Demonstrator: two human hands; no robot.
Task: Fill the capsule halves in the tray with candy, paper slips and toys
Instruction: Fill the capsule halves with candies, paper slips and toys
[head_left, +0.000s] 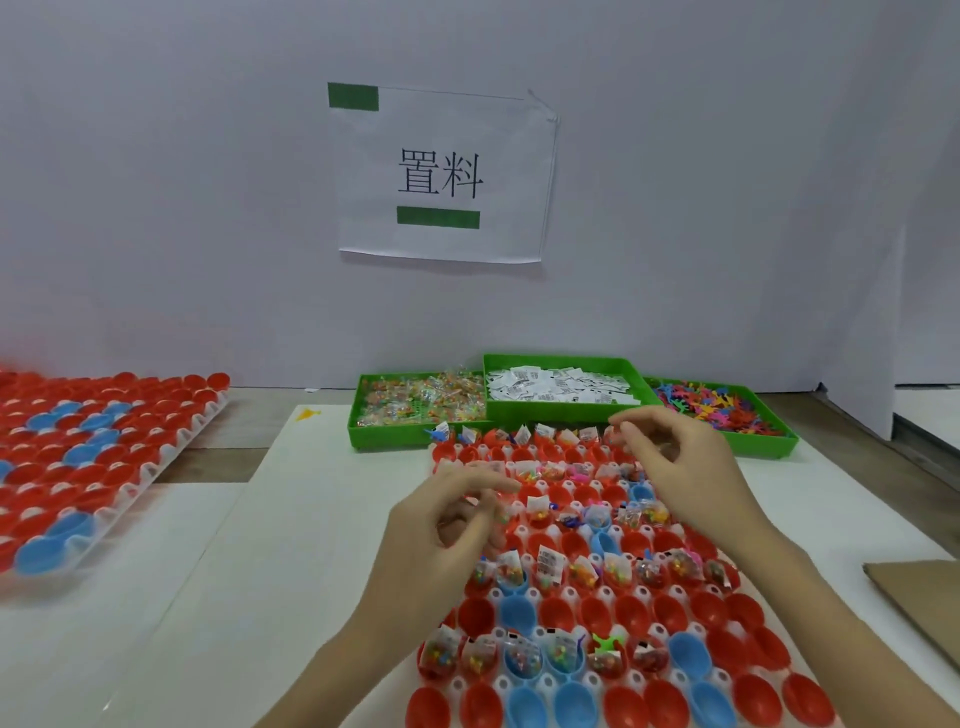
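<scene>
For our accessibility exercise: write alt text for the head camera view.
Two hands, left and right, hover with curled fingers over a white tray of red and blue capsule halves, some filled. Behind sit green bins of candy, paper slips and toys.

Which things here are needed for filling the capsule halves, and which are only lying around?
For the job:
- tray of capsule halves
- green bin of candy
- green bin of paper slips
- green bin of toys
- left hand and right hand, over the tray

Lying about:
- second tray of capsule halves, far left
- paper sign on the wall
- cardboard piece, right edge
</scene>
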